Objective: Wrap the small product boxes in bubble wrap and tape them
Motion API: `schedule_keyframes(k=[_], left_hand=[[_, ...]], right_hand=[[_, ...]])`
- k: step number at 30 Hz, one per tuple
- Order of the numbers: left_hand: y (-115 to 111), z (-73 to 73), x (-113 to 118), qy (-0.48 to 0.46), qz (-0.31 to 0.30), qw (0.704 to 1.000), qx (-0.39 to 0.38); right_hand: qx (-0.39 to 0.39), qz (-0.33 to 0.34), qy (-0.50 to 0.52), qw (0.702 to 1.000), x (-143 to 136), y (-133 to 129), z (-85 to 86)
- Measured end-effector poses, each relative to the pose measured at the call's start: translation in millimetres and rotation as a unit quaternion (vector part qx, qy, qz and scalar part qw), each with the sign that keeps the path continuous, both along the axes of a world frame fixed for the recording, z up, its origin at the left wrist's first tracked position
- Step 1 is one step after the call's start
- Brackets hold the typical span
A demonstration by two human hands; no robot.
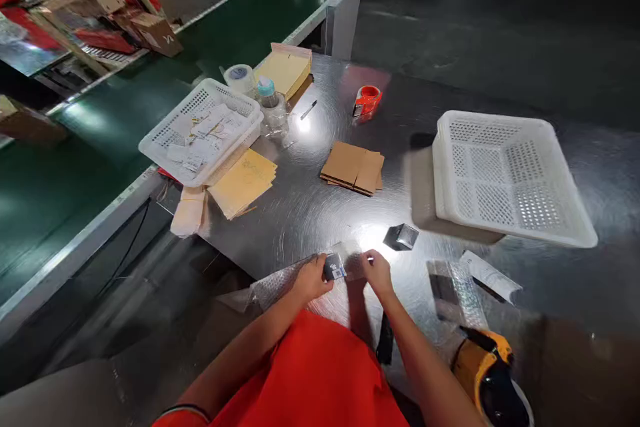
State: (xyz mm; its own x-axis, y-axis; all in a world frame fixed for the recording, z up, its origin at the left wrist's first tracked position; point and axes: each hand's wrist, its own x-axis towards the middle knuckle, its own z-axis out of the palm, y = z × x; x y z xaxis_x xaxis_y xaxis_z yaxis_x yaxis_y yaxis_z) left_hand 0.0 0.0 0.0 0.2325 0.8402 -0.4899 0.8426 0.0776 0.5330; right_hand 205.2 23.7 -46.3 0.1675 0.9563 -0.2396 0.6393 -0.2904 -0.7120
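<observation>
My left hand point(311, 278) grips a small dark box point(335, 267) with a white and blue label, near the front edge of the metal table. Clear bubble wrap point(273, 285) trails from under this hand to the left. Just right of the box, my right hand point(379, 273) pinches the edge of a clear piece of the wrap, with thumb and finger together. A second small dark box point(401, 237) lies apart, beyond my right hand. Farther right are a bubble-wrapped piece point(457, 293) and a curved white paper point(493, 277).
Flat brown cardboard point(350, 165) lies mid-table, with a red tape dispenser point(367, 101) behind. White baskets stand left point(235, 97) and right point(565, 173). Yellow envelopes point(245, 183) lie beside the left basket. A yellow-black tape gun point(485, 363) is near my right arm. A green conveyor point(220, 27) runs behind.
</observation>
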Motion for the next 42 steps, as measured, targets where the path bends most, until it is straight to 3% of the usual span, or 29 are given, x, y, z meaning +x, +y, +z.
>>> schedule_keyframes(k=[12, 21, 33, 42], left_hand=[[-17, -9.1, -7, -0.037, 0.051, 0.997, 0.051], [-19, -11.1, -13, -0.062, 0.039, 0.996, 0.044], [-25, -21.6, -14, -0.079, 0.065, 0.993, 0.051], [-26, -27.6, -17, -0.089, 0.087, 0.989, 0.079]], right_hand=[[-0.021, -0.006, -0.020, 1.000, 15, 7, -10.7], [-0.026, -0.002, -0.040, 0.999, 17, 12, -8.8], [0.014, 0.104, -0.021, 0.994, -16, -14, 45.5], [0.012, 0.160, -0.022, 0.987, -37, -15, 57.8]])
